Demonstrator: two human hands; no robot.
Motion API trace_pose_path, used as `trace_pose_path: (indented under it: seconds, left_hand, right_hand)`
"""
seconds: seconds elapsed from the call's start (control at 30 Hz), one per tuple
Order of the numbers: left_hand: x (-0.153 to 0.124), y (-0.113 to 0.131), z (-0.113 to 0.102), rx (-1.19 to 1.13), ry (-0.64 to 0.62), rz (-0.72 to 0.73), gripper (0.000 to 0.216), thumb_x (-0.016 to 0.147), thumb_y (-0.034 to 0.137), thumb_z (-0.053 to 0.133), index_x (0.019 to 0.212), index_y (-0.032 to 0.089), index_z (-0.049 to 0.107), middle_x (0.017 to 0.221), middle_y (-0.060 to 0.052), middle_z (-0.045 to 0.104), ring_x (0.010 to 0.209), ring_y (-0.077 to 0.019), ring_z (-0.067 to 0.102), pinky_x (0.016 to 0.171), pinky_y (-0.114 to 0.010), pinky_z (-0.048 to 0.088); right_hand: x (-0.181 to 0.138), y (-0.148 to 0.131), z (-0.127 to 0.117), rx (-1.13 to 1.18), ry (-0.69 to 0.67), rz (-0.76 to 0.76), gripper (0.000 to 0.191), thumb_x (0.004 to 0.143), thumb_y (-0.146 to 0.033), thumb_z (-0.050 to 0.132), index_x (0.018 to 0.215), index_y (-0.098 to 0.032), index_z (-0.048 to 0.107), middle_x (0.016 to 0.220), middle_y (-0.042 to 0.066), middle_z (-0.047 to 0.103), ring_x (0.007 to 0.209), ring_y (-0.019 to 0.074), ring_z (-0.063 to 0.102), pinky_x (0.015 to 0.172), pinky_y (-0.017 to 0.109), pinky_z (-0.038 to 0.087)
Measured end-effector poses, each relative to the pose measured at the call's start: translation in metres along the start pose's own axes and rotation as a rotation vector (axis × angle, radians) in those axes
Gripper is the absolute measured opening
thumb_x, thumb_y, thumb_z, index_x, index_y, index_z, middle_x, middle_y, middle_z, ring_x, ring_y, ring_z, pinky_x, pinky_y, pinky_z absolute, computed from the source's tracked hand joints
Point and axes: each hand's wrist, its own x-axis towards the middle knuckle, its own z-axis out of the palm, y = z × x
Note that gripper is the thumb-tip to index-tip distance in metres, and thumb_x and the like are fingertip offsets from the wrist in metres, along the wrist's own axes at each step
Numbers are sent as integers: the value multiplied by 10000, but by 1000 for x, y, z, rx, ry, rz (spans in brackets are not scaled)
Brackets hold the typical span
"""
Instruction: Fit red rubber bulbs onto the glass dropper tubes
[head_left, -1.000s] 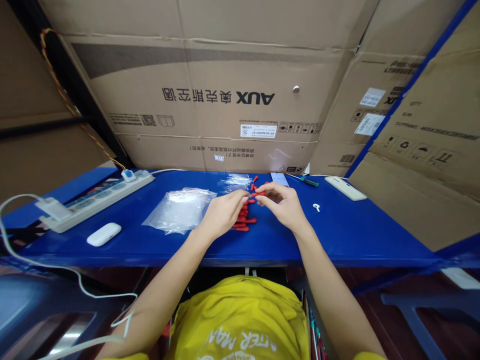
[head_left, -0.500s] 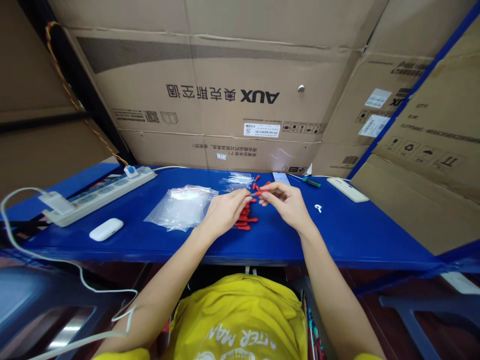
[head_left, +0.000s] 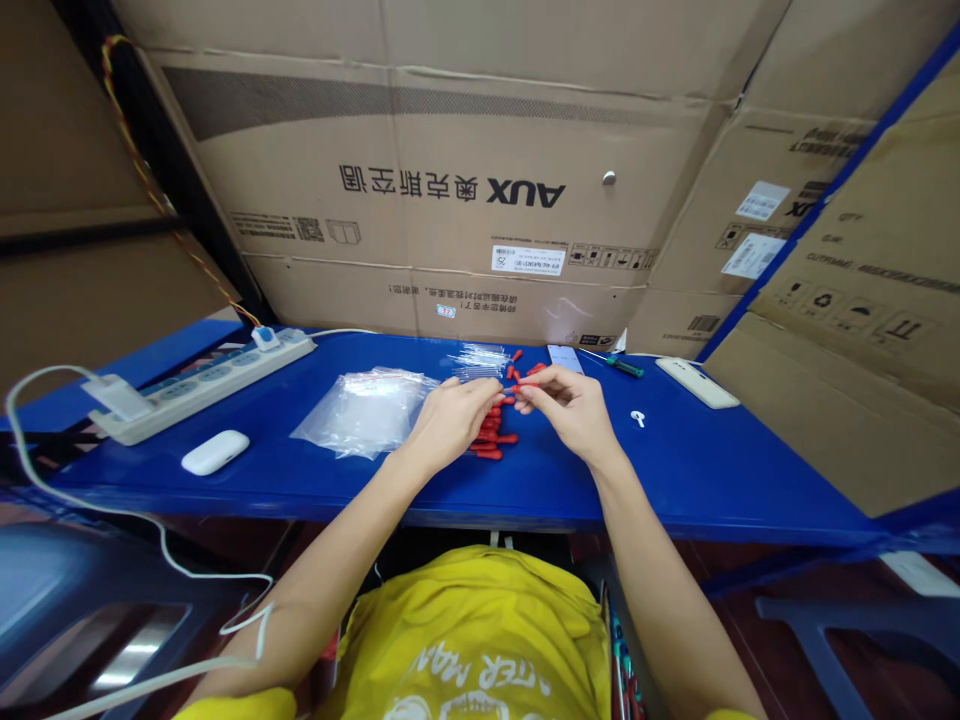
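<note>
The right hand (head_left: 568, 408) pinches a red handle (head_left: 517, 388), the left hand (head_left: 454, 415) its thin shaft (head_left: 508, 390). Red-handled pieces (head_left: 490, 437) lie just beside the left hand.

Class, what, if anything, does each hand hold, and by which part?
The right hand pinches a red handle; the left hand meets the thin shaft, but its exact grip is hidden.

Fingers (head_left: 553, 374) partly block my view of the held red piece (head_left: 517, 388).
Stool (head_left: 41, 595) cropped at eight o'clock; shirt (head_left: 480, 630) cut off at six.
</note>
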Motion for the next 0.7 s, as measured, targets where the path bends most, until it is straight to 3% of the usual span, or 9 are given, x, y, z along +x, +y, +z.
trace_pose_path:
  seconds: [0.43, 0.7]
  left_hand:
    - [1, 0, 1, 0, 17, 38, 409, 1177, 315, 276, 904, 207, 561, 849, -40, 743, 681, -173, 616, 717, -334, 340]
    - [2, 2, 0, 23, 45, 3, 418, 1181, 348, 281, 979, 196, 615, 925, -55, 766, 777, -189, 675, 731, -335, 358]
  right_hand:
    - [-1, 2, 5, 5, 1, 16, 358, 831, -553, 885, 882, -214, 782, 774, 39, 798, 684, 216, 787, 720, 384, 679]
    - [2, -4, 0, 12, -24, 46, 369, 879, -549, 845, 1014, -212, 776, 768, 25, 794, 651, 180, 751, 643, 331, 653]
